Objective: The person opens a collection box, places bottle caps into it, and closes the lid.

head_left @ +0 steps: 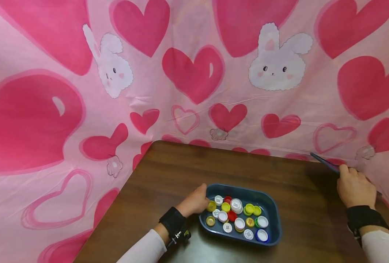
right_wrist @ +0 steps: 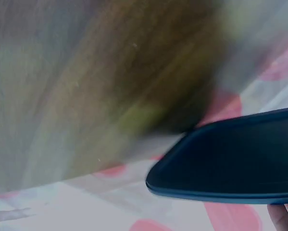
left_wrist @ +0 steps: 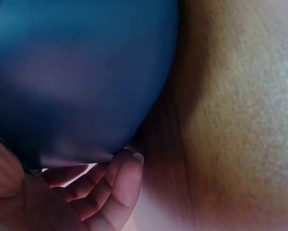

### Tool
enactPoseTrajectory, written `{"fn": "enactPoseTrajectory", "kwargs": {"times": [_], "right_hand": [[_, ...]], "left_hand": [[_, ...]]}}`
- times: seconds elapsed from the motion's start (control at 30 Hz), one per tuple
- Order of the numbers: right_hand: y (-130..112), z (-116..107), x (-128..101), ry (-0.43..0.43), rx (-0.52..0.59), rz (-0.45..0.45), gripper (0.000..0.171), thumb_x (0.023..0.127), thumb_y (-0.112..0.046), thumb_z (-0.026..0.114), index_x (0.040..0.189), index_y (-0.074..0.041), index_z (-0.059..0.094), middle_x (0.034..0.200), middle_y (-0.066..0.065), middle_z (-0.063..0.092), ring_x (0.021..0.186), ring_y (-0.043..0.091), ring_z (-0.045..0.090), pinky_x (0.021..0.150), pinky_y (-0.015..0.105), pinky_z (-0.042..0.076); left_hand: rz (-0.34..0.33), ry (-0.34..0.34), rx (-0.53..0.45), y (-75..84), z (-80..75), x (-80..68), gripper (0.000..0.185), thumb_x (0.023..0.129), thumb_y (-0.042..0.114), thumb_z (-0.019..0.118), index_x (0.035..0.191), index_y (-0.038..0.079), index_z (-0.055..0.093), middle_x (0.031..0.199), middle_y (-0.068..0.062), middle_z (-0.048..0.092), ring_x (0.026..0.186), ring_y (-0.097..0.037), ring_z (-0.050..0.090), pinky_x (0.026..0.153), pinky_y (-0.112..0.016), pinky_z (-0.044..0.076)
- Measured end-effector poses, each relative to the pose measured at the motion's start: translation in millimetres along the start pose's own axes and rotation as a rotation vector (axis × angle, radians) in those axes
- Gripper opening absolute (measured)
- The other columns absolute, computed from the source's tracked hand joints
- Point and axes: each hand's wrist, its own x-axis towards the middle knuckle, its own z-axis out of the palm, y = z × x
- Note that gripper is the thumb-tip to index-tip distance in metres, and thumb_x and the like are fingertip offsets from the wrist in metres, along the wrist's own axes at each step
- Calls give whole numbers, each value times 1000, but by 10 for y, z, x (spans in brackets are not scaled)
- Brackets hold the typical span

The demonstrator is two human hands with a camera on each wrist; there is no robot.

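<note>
A dark blue tray [head_left: 240,239] sits on the table with several bottle caps [head_left: 235,204] in it: white, yellow, red, and some edged green or blue. At its left end my left hand [head_left: 196,200] grips the rim. In the left wrist view the blue tray wall [left_wrist: 86,86] fills the upper left, with curled fingertips [left_wrist: 127,178] against it. Far to the right, my right hand [head_left: 355,186] holds a flat dark blue lid [head_left: 326,163] by its edge, tilted and raised above the table. That lid [right_wrist: 235,159] shows a raised rim in the right wrist view.
The brown wooden table [head_left: 181,164] reaches back to a pink cloth backdrop [head_left: 194,120] printed with hearts and rabbits. The cloth also runs along the left side. The lid and right hand are close to the backdrop at the table's right rear.
</note>
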Motion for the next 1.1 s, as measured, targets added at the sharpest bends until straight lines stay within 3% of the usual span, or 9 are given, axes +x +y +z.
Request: {"fn": "enactPoseTrajectory", "kwargs": {"times": [0.13,0.3,0.63,0.77,0.87,0.9,0.97,1.03,1.1], "right_hand": [[-43,-94,66,78,-10,-32,6,89,2,48,86,6,45,68,34,50,57,58,47,35,64,33],[-158,-289,139,90,-27,-23,13,93,-5,47,88,6,45,68,33,50,57,57,48,37,64,35],[-640,-735,219,139,-5,-21,26,93,-17,46,88,8,49,71,31,53,58,53,50,44,63,39],[-882,-911,205,171,81,72,32,93,-21,49,84,9,52,71,30,54,59,51,51,49,66,39],[-1034,-1006,168,202,144,161,31,89,-21,55,82,10,53,71,29,55,56,46,51,45,56,36],[-1078,-1025,148,212,164,190,31,88,-20,56,83,10,54,71,27,55,55,34,53,45,49,36],[-1169,-1052,104,225,224,276,29,86,-18,61,85,10,55,66,8,58,58,7,55,49,35,35],[-1263,-1077,62,225,290,380,27,84,-16,65,86,9,57,67,-16,56,64,-15,46,54,22,31],[-1354,-1105,23,208,350,488,25,84,-15,69,88,8,58,70,-35,46,70,-27,34,59,16,29]], "left_hand": [[2,-2,6,-6,-6,-29,54,97,11,61,144,-4,40,136,-21,54,114,-29,57,104,-52,47],[14,-9,8,1,-2,-41,54,98,11,60,144,-5,39,136,-21,54,115,-29,57,105,-51,47],[60,-9,23,-43,-40,3,50,97,13,61,140,-4,44,133,-20,57,112,-28,58,103,-51,48],[97,-8,0,-95,-46,38,48,97,15,60,138,-5,46,131,-20,57,114,-30,57,104,-53,46],[127,-7,-15,-141,-46,55,55,97,17,59,143,-8,42,141,-24,52,128,-35,53,109,-54,41],[136,-8,-21,-155,-48,56,56,97,17,59,144,-8,42,142,-25,52,129,-36,52,110,-54,41],[151,-8,-18,-176,-68,46,59,97,21,61,145,-9,42,144,-25,51,132,-36,50,111,-54,40],[159,-12,-16,-182,-108,29,58,97,26,63,142,-7,46,137,-23,54,125,-35,55,107,-54,44],[169,-12,-25,-164,-172,10,57,97,33,66,138,-3,51,129,-19,57,115,-32,58,101,-52,49]]}}
